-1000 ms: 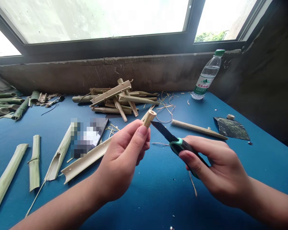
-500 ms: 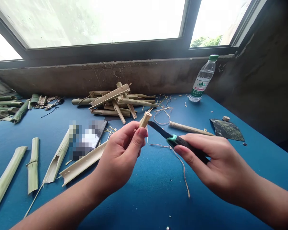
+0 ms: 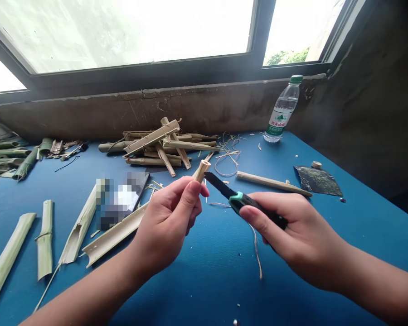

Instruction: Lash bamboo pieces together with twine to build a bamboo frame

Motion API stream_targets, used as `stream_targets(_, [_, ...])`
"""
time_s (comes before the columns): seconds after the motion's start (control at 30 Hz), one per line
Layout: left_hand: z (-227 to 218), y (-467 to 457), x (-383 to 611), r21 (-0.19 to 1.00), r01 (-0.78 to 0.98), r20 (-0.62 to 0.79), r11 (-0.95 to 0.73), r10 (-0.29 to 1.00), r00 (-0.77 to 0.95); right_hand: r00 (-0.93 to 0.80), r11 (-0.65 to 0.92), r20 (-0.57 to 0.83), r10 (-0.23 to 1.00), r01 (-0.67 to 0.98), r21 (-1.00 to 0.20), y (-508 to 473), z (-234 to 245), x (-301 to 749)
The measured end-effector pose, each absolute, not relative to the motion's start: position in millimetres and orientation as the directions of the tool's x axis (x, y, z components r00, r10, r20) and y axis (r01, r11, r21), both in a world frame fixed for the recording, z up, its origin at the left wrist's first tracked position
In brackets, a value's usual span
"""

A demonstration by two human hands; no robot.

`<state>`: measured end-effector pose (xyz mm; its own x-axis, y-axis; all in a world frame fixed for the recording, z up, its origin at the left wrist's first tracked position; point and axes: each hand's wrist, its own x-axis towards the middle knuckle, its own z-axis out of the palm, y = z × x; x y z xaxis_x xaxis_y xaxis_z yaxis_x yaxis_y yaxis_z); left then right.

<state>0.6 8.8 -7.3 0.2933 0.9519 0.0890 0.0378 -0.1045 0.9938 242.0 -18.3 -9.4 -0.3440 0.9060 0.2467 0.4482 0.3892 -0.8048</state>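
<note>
My left hand (image 3: pixel 173 217) is closed around a short hollow bamboo tube (image 3: pixel 201 170), its open end tilted up and away from me. In my right hand (image 3: pixel 292 226) is a black and mint-green utility knife (image 3: pixel 250 204), gripped by the handle. The dark blade reaches left and its tip meets, or sits very close to, the side of the tube near the rim. Below the knife, a thin brown string (image 3: pixel 256 253) lies on the blue table (image 3: pixel 204 285), partly hidden by the knife and my right hand.
Split bamboo pieces (image 3: pixel 153 138) are heaped by the wall. More bamboo strips (image 3: pixel 45 240) lie at left, with green tubes (image 3: pixel 7 154) behind. A pointed bamboo stick (image 3: pixel 272 182), a water bottle (image 3: pixel 281 111) and a dark curved piece (image 3: pixel 318 181) are at right. A blurred-out flat object (image 3: pixel 122 203) lies left of centre.
The knife tip has come in against the tube's side, a little lower below its rim. Both hands appear slightly further left as the whole view shifts a little.
</note>
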Motion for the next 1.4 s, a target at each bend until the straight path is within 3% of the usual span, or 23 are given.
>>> stream_targets(0.07, [-7, 7, 1, 0.991, 0.047, 0.107, -0.125, 0.953, 0.282, -0.362, 0.298, 0.152, 0.92, 0.391, -0.871, -20, -8, 241])
stream_targets(0.13, [-7, 6, 2, 0.991, 0.037, 0.115, -0.13, 0.952, 0.283, -0.357, 0.327, 0.189, 0.915, 0.38, -0.865, -19, -8, 240])
stream_targets(0.33, [-5, 10, 2, 0.994, 0.021, 0.097, -0.106, 0.962, 0.256, -0.296, 0.533, 0.444, 0.846, 0.468, -0.705, -3, -14, 253])
stream_targets(0.43, [1, 14, -4, 0.998, -0.026, 0.061, -0.056, 0.961, 0.269, -0.251, 0.547, 0.521, 0.816, 0.627, -0.554, 10, -18, 266])
stream_targets(0.53, [7, 15, -8, 0.998, -0.059, 0.049, -0.031, 0.941, 0.335, -0.258, 0.394, 0.41, 0.875, 0.871, -0.294, 24, -24, 276])
stream_targets(0.67, [12, 10, -7, 0.998, -0.056, 0.03, -0.013, 0.947, 0.32, -0.248, 0.261, 0.152, 0.957, 0.962, -0.078, 34, -34, 279])
stream_targets(0.97, [14, 3, -1, 0.997, -0.072, 0.018, 0.004, 0.951, 0.308, -0.247, 0.219, 0.232, 0.941, 0.966, 0.141, 26, -37, 285])
stream_targets(1.07, [14, 2, -2, 0.989, -0.112, -0.051, 0.097, 0.93, 0.363, -0.294, 0.273, 0.279, 0.914, 0.955, 0.113, 19, -31, 279])
stream_targets(1.23, [17, -1, -3, 0.944, -0.185, -0.151, 0.273, 0.857, 0.493, -0.484, 0.592, 0.396, 0.78, 0.776, -0.219, 16, -38, 247])
stream_targets(1.4, [16, -4, 1, 0.894, -0.241, -0.204, 0.377, 0.824, 0.529, -0.509, 0.624, 0.381, 0.772, 0.72, -0.304, 29, -64, 226])
